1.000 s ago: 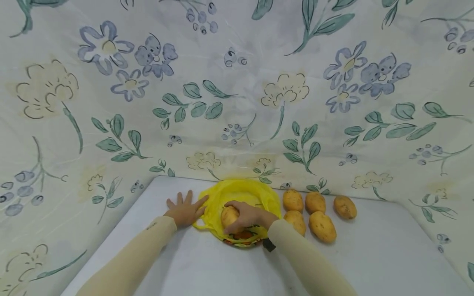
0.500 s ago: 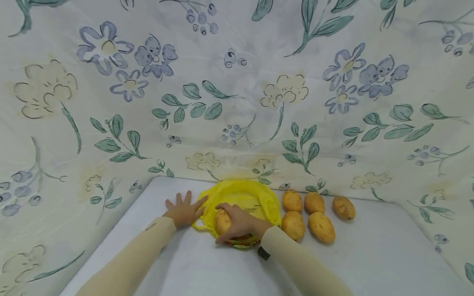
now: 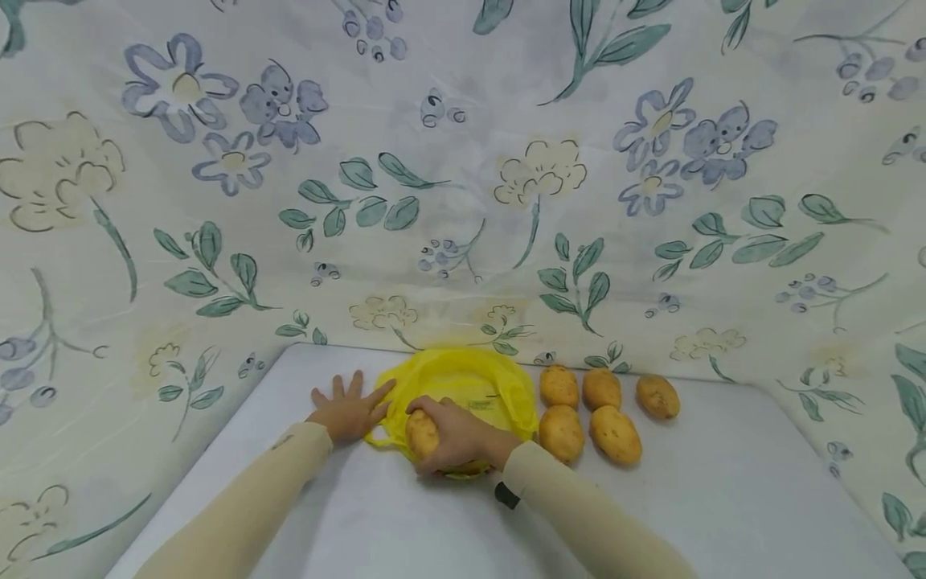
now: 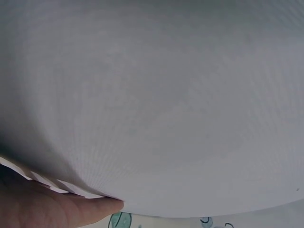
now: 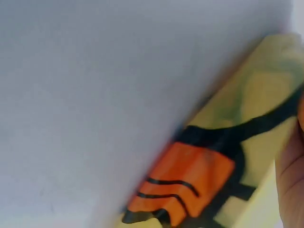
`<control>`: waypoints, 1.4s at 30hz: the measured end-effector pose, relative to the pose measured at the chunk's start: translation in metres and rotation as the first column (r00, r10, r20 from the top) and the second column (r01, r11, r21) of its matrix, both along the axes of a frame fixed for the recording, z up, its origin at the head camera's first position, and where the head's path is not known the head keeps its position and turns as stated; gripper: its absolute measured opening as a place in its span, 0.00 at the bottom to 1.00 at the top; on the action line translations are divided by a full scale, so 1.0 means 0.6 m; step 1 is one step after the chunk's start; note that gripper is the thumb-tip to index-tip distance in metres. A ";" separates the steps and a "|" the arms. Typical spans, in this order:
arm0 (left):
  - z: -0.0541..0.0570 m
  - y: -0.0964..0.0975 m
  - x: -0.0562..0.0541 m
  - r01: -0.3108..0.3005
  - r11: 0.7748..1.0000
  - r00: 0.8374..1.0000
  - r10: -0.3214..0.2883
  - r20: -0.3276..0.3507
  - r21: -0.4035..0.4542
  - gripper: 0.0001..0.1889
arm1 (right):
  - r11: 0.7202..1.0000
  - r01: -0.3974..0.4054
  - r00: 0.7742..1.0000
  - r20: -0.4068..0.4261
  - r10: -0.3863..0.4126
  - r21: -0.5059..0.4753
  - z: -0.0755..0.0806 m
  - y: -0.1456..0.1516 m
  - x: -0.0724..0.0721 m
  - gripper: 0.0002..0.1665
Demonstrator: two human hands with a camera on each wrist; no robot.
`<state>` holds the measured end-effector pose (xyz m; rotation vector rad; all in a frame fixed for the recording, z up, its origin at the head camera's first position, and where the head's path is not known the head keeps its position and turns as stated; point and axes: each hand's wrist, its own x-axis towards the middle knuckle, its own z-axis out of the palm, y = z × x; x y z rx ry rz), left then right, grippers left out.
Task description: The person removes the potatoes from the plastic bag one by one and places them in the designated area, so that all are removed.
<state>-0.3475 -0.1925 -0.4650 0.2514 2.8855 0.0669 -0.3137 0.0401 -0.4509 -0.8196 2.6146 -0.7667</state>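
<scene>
A yellow plastic bag [image 3: 506, 374] lies on the white table with its mouth spread wide. My right hand [image 3: 463, 434] reaches over the bag's mouth and grips a potato [image 3: 419, 434], thumb on the near side and fingers over the far side. The palm covers part of the potato. Fingers spread, my left hand [image 3: 349, 412] rests on the table and touches the bag's left edge. In the left wrist view that hand [image 4: 57, 209] shows low at the left. The right wrist view catches the bag's orange and black print [image 5: 194, 175] beside the right hand [image 5: 290, 180].
Right of the bag, several potatoes [image 3: 616, 435] lie grouped in two rows, one [image 3: 657, 396] a little apart. A flower-printed cloth [image 3: 463, 241] rises behind the table [image 3: 723, 498]. A small black piece [image 3: 507, 495] shows under the right sleeve.
My right hand has shifted left within the bag's mouth, carrying the potato toward the bag's left side. The left hand keeps its place at the bag's edge. The head view has turned slightly right.
</scene>
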 end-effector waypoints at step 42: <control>-0.009 -0.005 0.000 0.013 0.998 1.000 -0.012 -0.023 0.063 0.35 | 0.918 0.329 0.942 0.013 -0.334 -0.223 0.105 0.387 0.040 0.49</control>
